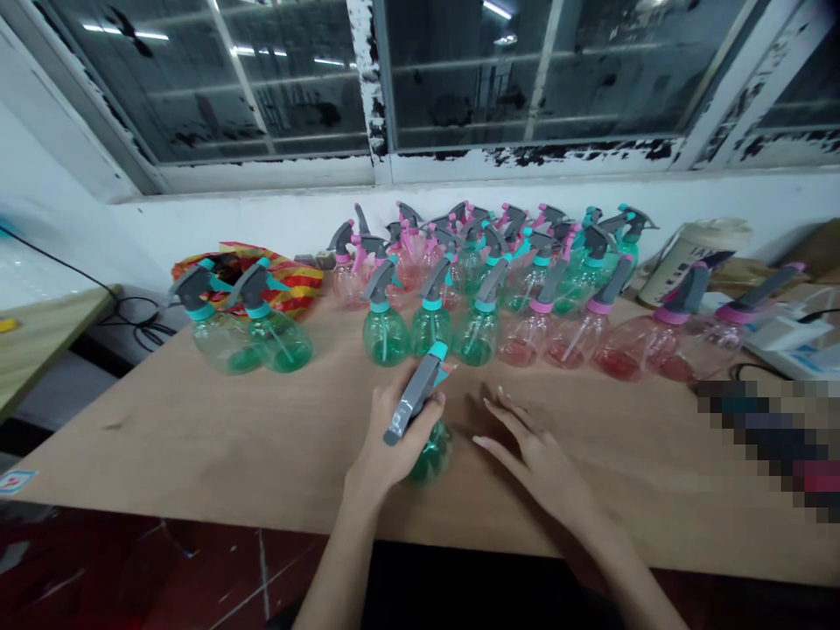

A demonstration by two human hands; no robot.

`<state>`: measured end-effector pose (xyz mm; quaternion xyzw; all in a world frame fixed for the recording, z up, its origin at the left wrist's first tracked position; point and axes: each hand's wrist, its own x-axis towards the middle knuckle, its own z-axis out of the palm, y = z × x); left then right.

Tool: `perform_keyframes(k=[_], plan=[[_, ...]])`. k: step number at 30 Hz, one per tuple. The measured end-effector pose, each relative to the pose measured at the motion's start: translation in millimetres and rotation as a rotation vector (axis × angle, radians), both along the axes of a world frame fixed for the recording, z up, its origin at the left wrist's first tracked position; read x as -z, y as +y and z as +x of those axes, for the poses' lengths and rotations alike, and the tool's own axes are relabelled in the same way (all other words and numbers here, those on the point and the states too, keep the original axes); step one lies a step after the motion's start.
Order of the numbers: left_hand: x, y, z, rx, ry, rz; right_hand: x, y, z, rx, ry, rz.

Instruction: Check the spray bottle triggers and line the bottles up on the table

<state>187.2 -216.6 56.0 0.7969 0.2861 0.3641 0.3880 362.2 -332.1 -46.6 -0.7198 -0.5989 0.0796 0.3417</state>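
Observation:
My left hand (394, 429) is wrapped round the neck of a green spray bottle (431, 457) near the front of the table. Its grey and teal spray head (416, 394) rises above my fingers. To the right, my right hand (531, 451) hovers close to the tabletop, fingers apart and holding nothing. Beyond my hands stands a row of spray bottles: green ones such as this green bottle (385, 337) in the middle, and pink ones such as this pink bottle (525, 337) to the right. Two more green bottles stand apart at left, one of them a green bottle (281, 339).
Behind the row, several pink and green spray bottles crowd toward the wall below the window (538, 79). A red and yellow striped bag (298, 289) lies at the back left. A beige canister (692, 254) and white power strip (787, 337) are at right; black cables (141, 328) hang left.

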Motion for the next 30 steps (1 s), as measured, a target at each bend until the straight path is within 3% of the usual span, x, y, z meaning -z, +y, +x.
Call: perform_keyframes(k=[9,20,30], plan=[[0.7,-7,2,-0.009,-0.014,-0.027,4.1,-9,-19,0.053,0.099,0.000],[-0.4,-5,0,-0.013,0.041,-0.001,8.2,-32,-39,0.098,0.234,0.190],[3.1,0,1,0.012,0.058,-0.006,7.3,-50,-37,0.138,0.236,0.200]])
